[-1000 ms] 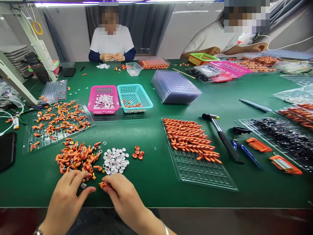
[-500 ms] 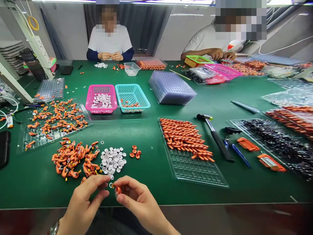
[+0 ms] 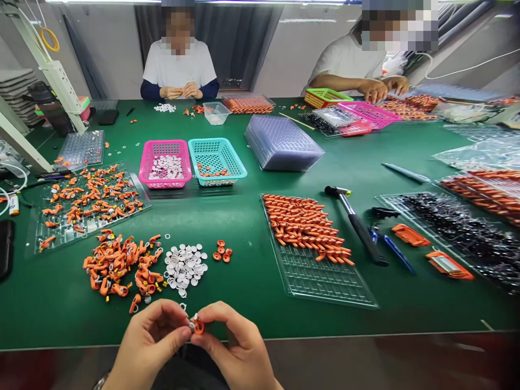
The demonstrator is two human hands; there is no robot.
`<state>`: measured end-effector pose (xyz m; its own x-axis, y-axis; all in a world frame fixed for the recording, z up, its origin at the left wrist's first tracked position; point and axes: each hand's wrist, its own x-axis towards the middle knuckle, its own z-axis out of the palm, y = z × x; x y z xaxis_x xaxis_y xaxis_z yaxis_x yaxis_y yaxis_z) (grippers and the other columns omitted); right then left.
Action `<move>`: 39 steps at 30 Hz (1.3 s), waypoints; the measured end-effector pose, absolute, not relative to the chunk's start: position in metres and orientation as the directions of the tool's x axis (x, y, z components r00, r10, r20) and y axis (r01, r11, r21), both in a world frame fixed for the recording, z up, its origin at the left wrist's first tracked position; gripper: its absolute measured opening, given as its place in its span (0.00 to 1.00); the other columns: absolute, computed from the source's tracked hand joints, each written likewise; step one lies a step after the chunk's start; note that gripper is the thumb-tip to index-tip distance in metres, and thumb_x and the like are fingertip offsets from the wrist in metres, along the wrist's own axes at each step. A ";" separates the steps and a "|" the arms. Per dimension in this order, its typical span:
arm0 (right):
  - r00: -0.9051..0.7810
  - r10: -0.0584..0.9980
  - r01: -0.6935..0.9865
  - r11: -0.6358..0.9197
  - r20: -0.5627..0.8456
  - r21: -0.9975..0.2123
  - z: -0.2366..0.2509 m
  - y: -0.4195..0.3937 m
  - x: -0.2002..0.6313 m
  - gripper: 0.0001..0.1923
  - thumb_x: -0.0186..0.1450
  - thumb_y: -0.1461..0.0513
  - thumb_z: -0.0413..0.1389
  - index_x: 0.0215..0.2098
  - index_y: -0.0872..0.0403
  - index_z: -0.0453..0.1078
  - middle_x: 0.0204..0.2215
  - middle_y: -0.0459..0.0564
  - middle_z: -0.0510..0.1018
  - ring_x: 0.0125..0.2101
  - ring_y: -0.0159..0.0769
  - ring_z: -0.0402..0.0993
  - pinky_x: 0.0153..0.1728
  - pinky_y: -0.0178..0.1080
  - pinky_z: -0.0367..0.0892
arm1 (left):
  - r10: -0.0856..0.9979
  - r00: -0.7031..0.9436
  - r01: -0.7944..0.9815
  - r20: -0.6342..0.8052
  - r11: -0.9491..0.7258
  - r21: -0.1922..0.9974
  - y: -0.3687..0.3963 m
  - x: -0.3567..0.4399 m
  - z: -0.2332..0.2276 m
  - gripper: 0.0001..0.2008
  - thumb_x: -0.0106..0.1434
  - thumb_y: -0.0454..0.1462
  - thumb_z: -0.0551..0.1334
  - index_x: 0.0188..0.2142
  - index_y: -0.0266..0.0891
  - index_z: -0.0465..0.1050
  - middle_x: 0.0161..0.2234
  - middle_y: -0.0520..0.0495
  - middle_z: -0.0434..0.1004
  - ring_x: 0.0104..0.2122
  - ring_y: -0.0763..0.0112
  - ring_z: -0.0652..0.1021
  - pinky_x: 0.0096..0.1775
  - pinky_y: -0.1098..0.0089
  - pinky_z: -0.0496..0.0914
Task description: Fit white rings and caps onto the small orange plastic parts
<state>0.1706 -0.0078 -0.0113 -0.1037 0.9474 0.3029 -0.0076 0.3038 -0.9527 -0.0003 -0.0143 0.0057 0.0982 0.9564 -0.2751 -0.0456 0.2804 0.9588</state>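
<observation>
My left hand (image 3: 150, 341) and my right hand (image 3: 231, 341) meet at the table's near edge. Between their fingertips sits a small orange part (image 3: 198, 325) with a tiny silver piece against it; the right fingers pinch the orange part, the left fingers pinch the silver piece. Just beyond lie a heap of orange parts (image 3: 117, 262), a pile of white discs (image 3: 184, 266) and a few orange rings (image 3: 221, 252).
A clear tray with rows of orange parts (image 3: 312, 233) lies at the right, a hammer (image 3: 357, 225) beside it. Pink basket (image 3: 164, 162) and teal basket (image 3: 217, 160) stand mid-table. Another clear tray (image 3: 87, 203) is at the left. Two people work at the far side.
My hands left the heap, rose off the table and drew toward me with an orange part; the fingertips have closed together on it and the silver piece.
</observation>
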 end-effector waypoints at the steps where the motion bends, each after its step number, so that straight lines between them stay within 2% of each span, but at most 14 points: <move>1: -0.101 0.938 0.030 0.336 0.332 -0.941 -0.010 -0.008 0.171 0.06 0.62 0.65 0.64 0.37 0.51 0.73 0.29 0.46 0.80 0.29 0.35 0.78 0.31 0.34 0.73 | 0.965 0.083 -0.026 -0.248 0.251 0.968 -0.015 0.000 0.005 0.08 0.56 0.41 0.71 0.32 0.40 0.77 0.29 0.51 0.80 0.29 0.71 0.79 0.32 0.76 0.74; 6: -0.151 0.889 0.185 0.455 0.432 -0.871 -0.005 -0.010 0.173 0.09 0.63 0.70 0.59 0.38 0.51 0.71 0.30 0.47 0.79 0.31 0.35 0.77 0.32 0.35 0.74 | 1.000 -0.001 0.188 0.020 -0.019 0.982 -0.020 0.003 0.009 0.04 0.59 0.34 0.67 0.34 0.44 0.74 0.29 0.55 0.78 0.28 0.73 0.79 0.32 0.77 0.75; 9: -0.174 0.851 0.312 0.524 0.495 -0.792 -0.006 -0.011 0.171 0.15 0.63 0.72 0.55 0.46 0.53 0.71 0.32 0.51 0.77 0.31 0.37 0.75 0.31 0.37 0.74 | 0.980 -0.018 0.358 0.198 -0.178 0.917 -0.026 0.005 0.011 0.09 0.59 0.30 0.65 0.37 0.47 0.73 0.31 0.56 0.79 0.30 0.73 0.79 0.36 0.76 0.74; 12: -0.189 0.798 0.440 0.589 0.572 -0.678 -0.009 -0.013 0.168 0.22 0.63 0.73 0.52 0.54 0.55 0.67 0.31 0.54 0.75 0.30 0.39 0.72 0.28 0.39 0.73 | 0.936 0.036 0.470 0.350 -0.325 0.821 -0.030 0.006 0.012 0.14 0.59 0.28 0.65 0.41 0.48 0.71 0.32 0.56 0.80 0.31 0.71 0.80 0.37 0.73 0.74; 14: -0.195 0.769 0.486 0.614 0.608 -0.621 -0.011 -0.013 0.165 0.22 0.63 0.73 0.51 0.54 0.58 0.65 0.30 0.54 0.75 0.28 0.39 0.70 0.27 0.40 0.72 | 0.920 0.056 0.494 0.387 -0.362 0.790 -0.032 0.006 0.011 0.14 0.59 0.28 0.64 0.41 0.48 0.71 0.33 0.55 0.80 0.31 0.69 0.80 0.37 0.71 0.74; 19: -0.197 0.765 0.506 0.615 0.613 -0.605 -0.008 -0.014 0.163 0.11 0.61 0.73 0.50 0.38 0.54 0.65 0.25 0.50 0.73 0.25 0.37 0.66 0.24 0.38 0.67 | 0.919 0.062 0.489 0.388 -0.367 0.791 -0.032 0.007 0.011 0.14 0.61 0.28 0.63 0.42 0.48 0.69 0.32 0.53 0.78 0.30 0.68 0.79 0.35 0.69 0.74; 25: -0.208 0.784 0.418 0.611 0.584 -0.672 -0.005 -0.013 0.167 0.08 0.63 0.71 0.52 0.37 0.53 0.67 0.23 0.47 0.69 0.23 0.34 0.66 0.21 0.34 0.65 | 0.906 0.091 0.421 0.414 -0.412 0.808 -0.034 0.007 0.013 0.18 0.59 0.25 0.64 0.44 0.48 0.70 0.33 0.52 0.79 0.31 0.67 0.79 0.35 0.69 0.75; 27: -0.220 0.797 0.386 0.601 0.563 -0.700 -0.003 -0.013 0.170 0.09 0.64 0.71 0.52 0.38 0.53 0.68 0.24 0.47 0.69 0.23 0.34 0.67 0.21 0.33 0.67 | 0.928 0.044 0.360 0.371 -0.361 0.860 -0.035 0.006 0.015 0.16 0.60 0.26 0.64 0.42 0.49 0.72 0.32 0.53 0.79 0.31 0.68 0.79 0.36 0.70 0.75; 30: -0.264 0.787 0.313 0.617 0.558 -0.722 0.001 -0.012 0.174 0.11 0.64 0.72 0.51 0.41 0.53 0.68 0.32 0.53 0.74 0.30 0.36 0.73 0.27 0.35 0.74 | 0.996 -0.002 0.220 0.094 -0.091 0.971 -0.031 0.003 0.019 0.04 0.62 0.36 0.66 0.37 0.46 0.75 0.30 0.52 0.78 0.30 0.68 0.78 0.34 0.72 0.74; 32: -0.310 0.748 0.244 0.660 0.587 -0.711 0.002 -0.011 0.177 0.12 0.66 0.72 0.51 0.44 0.53 0.67 0.37 0.56 0.77 0.35 0.38 0.76 0.34 0.38 0.76 | 0.984 0.094 0.118 -0.148 0.137 0.984 -0.026 -0.001 0.021 0.08 0.61 0.43 0.66 0.34 0.42 0.76 0.28 0.50 0.77 0.29 0.68 0.77 0.32 0.72 0.72; 34: -0.346 0.695 0.206 0.711 0.630 -0.672 0.002 -0.010 0.180 0.13 0.68 0.71 0.50 0.48 0.53 0.66 0.35 0.57 0.80 0.34 0.39 0.78 0.37 0.41 0.77 | 0.919 0.256 0.030 -0.300 0.303 0.953 -0.021 -0.005 0.021 0.13 0.59 0.47 0.68 0.31 0.39 0.76 0.26 0.50 0.75 0.28 0.69 0.74 0.32 0.72 0.70; 36: -0.376 0.649 0.209 0.755 0.661 -0.622 0.001 -0.010 0.183 0.13 0.69 0.69 0.50 0.50 0.53 0.66 0.31 0.55 0.81 0.31 0.39 0.78 0.37 0.42 0.78 | 0.849 0.388 -0.051 -0.359 0.408 0.912 -0.017 -0.008 0.020 0.15 0.57 0.48 0.70 0.29 0.38 0.75 0.25 0.52 0.72 0.27 0.72 0.70 0.31 0.73 0.66; 39: -0.424 0.605 0.223 0.791 0.674 -0.569 -0.002 -0.011 0.186 0.14 0.69 0.68 0.50 0.53 0.53 0.64 0.28 0.54 0.82 0.27 0.39 0.78 0.36 0.43 0.78 | 0.789 0.477 -0.132 -0.387 0.500 0.856 -0.015 -0.009 0.019 0.16 0.55 0.47 0.72 0.29 0.37 0.74 0.24 0.54 0.67 0.26 0.75 0.66 0.30 0.75 0.61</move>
